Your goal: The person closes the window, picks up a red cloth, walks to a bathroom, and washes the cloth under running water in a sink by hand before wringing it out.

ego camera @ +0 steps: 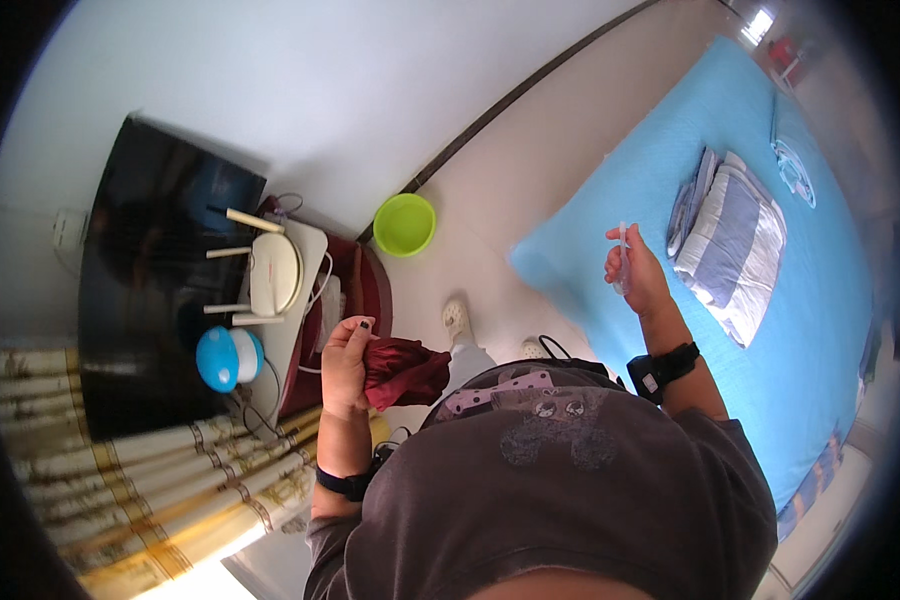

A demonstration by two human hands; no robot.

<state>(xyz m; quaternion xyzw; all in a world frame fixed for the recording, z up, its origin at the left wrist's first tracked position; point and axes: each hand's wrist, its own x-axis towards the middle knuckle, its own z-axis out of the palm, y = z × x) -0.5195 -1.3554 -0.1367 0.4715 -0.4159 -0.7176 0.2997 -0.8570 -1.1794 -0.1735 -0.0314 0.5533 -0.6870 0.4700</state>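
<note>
A bunched dark red cloth (405, 371) hangs from my left hand (345, 367), whose thumb and fingers are closed on its edge. My right hand (640, 274) is raised over the edge of the bed with its light blue sheet (607, 202). In it is a small clear plastic item (623, 262), slim at the top and wider below, held upright against the fingers; its exact kind cannot be told. Right of this hand, a folded striped quilt (735, 240) in white and grey-blue lies on the bed.
At left, a white router (274, 274) and a blue-and-white round device (229, 358) stand on a small table (311, 244) before a black television (157, 277). Cables hang there. A green plastic basin (405, 225) sits on the floor by the wall. Patterned curtains (135, 480) hang lower left.
</note>
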